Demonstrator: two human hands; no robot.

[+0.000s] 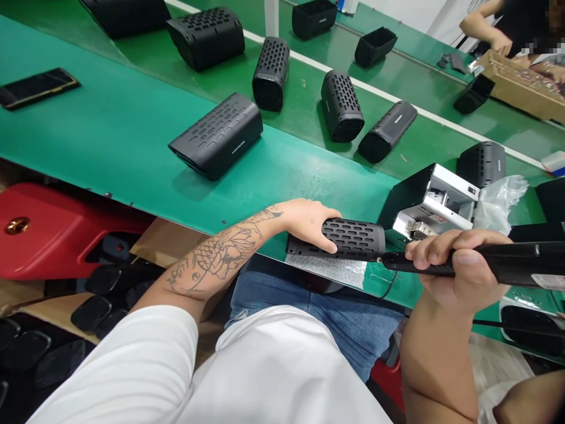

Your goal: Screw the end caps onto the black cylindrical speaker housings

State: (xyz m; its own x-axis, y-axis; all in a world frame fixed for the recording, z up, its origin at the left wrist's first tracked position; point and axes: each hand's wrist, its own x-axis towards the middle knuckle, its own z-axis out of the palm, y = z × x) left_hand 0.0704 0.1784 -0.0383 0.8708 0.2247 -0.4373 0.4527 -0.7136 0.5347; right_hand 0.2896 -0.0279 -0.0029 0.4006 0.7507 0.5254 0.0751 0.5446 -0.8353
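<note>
My left hand (311, 222) is wrapped over a black perforated housing (357, 237) that lies on its side at the table's near edge. Bubble wrap (329, 268) sits under the housing. In my right hand (463, 271) is a black electric screwdriver (494, 264), held level with its tip pointing left. That tip is at the right end of the housing, by a small screw; whether they touch I cannot tell. Just behind my right hand stands a silver and black screw feeder (435, 203).
Several similar black housings, one of them nearby (218, 135), stand along the green table (132, 118). A phone (39, 87) lies far left. A clear plastic bag (501, 200) is beside the feeder. Across the line, a person's hand (501, 44) is near a cardboard box (525, 88). A red stool (39, 229) is lower left.
</note>
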